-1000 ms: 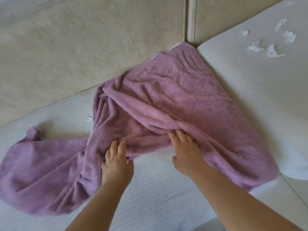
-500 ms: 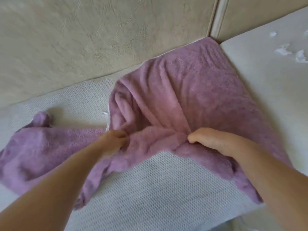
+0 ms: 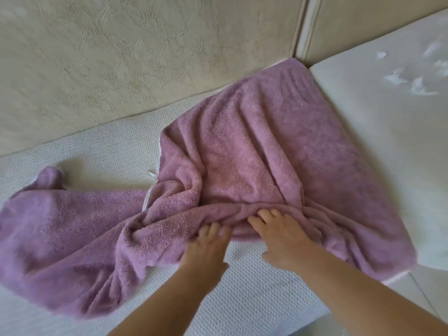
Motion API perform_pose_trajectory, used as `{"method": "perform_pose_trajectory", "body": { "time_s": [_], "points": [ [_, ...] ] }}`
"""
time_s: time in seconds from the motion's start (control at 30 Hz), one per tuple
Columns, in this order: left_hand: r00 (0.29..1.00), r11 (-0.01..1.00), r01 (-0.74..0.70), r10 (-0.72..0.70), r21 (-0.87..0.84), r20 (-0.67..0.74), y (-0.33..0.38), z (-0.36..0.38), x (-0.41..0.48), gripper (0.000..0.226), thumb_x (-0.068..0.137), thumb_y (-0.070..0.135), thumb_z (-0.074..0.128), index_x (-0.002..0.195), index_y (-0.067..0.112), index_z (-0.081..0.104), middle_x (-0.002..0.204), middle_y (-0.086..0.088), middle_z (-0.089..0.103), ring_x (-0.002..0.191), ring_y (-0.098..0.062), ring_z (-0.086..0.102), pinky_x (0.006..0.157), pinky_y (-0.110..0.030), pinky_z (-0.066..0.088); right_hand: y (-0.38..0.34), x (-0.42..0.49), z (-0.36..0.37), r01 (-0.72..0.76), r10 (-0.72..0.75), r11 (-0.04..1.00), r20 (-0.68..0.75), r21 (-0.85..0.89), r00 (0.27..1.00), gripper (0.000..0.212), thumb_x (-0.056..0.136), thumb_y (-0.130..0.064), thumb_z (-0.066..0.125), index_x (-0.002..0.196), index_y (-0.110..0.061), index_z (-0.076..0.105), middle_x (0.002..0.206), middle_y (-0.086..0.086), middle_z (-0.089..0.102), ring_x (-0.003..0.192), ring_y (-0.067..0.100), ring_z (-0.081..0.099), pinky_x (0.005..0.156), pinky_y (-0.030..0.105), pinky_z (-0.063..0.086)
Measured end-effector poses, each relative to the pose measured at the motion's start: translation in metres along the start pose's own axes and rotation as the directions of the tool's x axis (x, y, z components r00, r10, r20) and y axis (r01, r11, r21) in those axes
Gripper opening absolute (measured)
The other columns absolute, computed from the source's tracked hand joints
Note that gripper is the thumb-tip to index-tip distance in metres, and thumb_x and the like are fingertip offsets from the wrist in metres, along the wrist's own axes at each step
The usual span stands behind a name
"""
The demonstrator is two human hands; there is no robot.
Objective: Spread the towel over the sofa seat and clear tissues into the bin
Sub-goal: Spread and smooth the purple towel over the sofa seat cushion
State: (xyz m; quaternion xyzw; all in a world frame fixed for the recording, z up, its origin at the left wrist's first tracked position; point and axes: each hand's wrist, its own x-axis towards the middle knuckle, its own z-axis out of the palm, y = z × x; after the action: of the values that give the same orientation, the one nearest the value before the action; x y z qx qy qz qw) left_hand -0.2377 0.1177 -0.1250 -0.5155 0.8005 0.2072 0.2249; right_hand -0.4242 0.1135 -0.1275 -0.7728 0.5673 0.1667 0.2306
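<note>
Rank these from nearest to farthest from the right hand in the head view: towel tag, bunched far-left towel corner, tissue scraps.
From the right hand:
1. Towel tag, up and left, on the towel's edge.
2. Tissue scraps, upper right, on the neighbouring cushion.
3. Bunched towel corner, far left.

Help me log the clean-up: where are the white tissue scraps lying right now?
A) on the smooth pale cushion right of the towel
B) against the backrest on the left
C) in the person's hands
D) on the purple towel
A: the tissue scraps lie on the smooth cushion, off the towel.
</note>
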Motion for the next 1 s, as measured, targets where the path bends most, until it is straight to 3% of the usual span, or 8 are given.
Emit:
{"method": "perform_pose_trajectory", "body": {
  "time_s": [0.17, 0.33, 0.47, 0.53, 0.6, 0.67, 0.8, 1.0],
  "points": [
    [0.95, 0.992, 0.12, -0.123, -0.026, -0.289, -0.009, -0.012, 0.029, 0.019, 0.089, 0.027, 0.052, 0.108, 0.022, 0.049, 0.113, 0.002, 0.047, 0.106, -0.021, 0.049, 0.069, -0.035, 0.05, 0.0, 0.022, -0.012, -0.094, 0.115, 0.992, -0.329, 0.08, 0.937, 0.008, 0.083, -0.023, 0.055, 0.09, -0.023, 0.06, 0.092, -0.001, 0.062, 0.09, 0.023, 0.058, 0.074, 0.037, 0.045],
    [0.985, 0.861, 0.128, -0.17, -0.492, -0.04, -0.037, -0.057, 0.029, 0.02, 0.093, 0.037, 0.047, 0.087, 0.024, 0.061, 0.08, 0.001, 0.062, 0.079, -0.022, 0.059, 0.064, -0.03, 0.041, 0.031, 0.022, -0.066, -0.144, 0.087, 0.631, 0.115, 0.762, 0.99, 0.027, 0.081, -0.033, 0.062, 0.069, -0.01, 0.065, 0.06, -0.004, 0.053, 0.059, 0.009, 0.047, 0.063, 0.03, 0.037],
    [0.926, 0.849, 0.188, 0.015, -0.493, 0.377, -0.05, -0.089, 0.006, 0.024, 0.087, 0.047, 0.053, 0.082, 0.027, 0.065, 0.065, 0.007, 0.067, 0.064, -0.013, 0.067, 0.059, -0.025, 0.05, 0.04, 0.004, -0.073, -0.153, 0.093, 0.729, 0.124, 0.667, 0.988, 0.032, 0.078, -0.042, 0.064, 0.061, -0.015, 0.063, 0.054, -0.009, 0.053, 0.055, 0.009, 0.047, 0.063, 0.029, 0.042],
    [0.963, 0.814, 0.183, -0.037, -0.551, 0.266, -0.046, -0.09, 0.003, 0.019, 0.085, 0.043, 0.058, 0.08, 0.026, 0.063, 0.069, 0.005, 0.07, 0.061, -0.012, 0.068, 0.058, -0.027, 0.055, 0.035, -0.003, -0.068, -0.109, 0.11, 0.794, 0.035, 0.598, 0.993, 0.016, 0.077, -0.042, 0.065, 0.079, -0.027, 0.066, 0.079, -0.01, 0.063, 0.075, 0.009, 0.058, 0.074, 0.03, 0.044],
    [0.964, 0.852, 0.143, -0.235, -0.503, -0.122, -0.046, -0.087, 0.006, 0.012, 0.086, 0.039, 0.057, 0.088, 0.029, 0.062, 0.087, 0.006, 0.069, 0.08, -0.016, 0.067, 0.074, -0.035, 0.055, 0.024, -0.013, -0.059, -0.137, 0.101, 0.898, 0.106, 0.418, 0.989, 0.039, 0.077, -0.045, 0.06, 0.114, -0.032, 0.056, 0.111, -0.009, 0.058, 0.105, 0.015, 0.056, 0.089, 0.034, 0.043],
    [0.873, 0.875, 0.216, -0.372, -0.434, -0.315, -0.051, -0.08, 0.009, 0.03, 0.087, 0.039, 0.056, 0.113, 0.025, 0.055, 0.113, 0.001, 0.06, 0.105, -0.022, 0.058, 0.088, -0.043, 0.05, 0.012, -0.019, -0.045, -0.097, 0.047, 0.977, 0.255, 0.188, 0.966, 0.031, 0.078, -0.046, 0.051, 0.103, -0.031, 0.059, 0.108, -0.007, 0.064, 0.104, 0.022, 0.059, 0.087, 0.04, 0.045],
    [0.909, 0.869, 0.408, -0.415, -0.281, 0.037, -0.055, -0.046, -0.003, 0.046, 0.078, 0.044, 0.056, 0.119, 0.024, 0.047, 0.121, -0.004, 0.059, 0.111, -0.027, 0.056, 0.09, -0.038, 0.047, 0.006, -0.013, -0.035, -0.087, 0.039, 0.982, 0.273, 0.166, 0.961, 0.023, 0.077, -0.037, 0.054, 0.08, -0.016, 0.063, 0.09, 0.004, 0.069, 0.085, 0.025, 0.063, 0.075, 0.036, 0.051],
    [0.968, 0.911, 0.236, -0.25, -0.337, 0.002, -0.052, -0.038, -0.009, 0.033, 0.079, 0.057, 0.051, 0.068, 0.027, 0.046, 0.084, 0.008, 0.061, 0.092, -0.019, 0.061, 0.069, -0.028, 0.044, 0.003, 0.018, -0.052, -0.123, 0.142, 0.861, -0.001, 0.493, 0.99, 0.022, 0.083, -0.039, 0.059, 0.099, -0.025, 0.065, 0.084, -0.01, 0.061, 0.09, 0.016, 0.06, 0.082, 0.031, 0.048]
  ]
}}
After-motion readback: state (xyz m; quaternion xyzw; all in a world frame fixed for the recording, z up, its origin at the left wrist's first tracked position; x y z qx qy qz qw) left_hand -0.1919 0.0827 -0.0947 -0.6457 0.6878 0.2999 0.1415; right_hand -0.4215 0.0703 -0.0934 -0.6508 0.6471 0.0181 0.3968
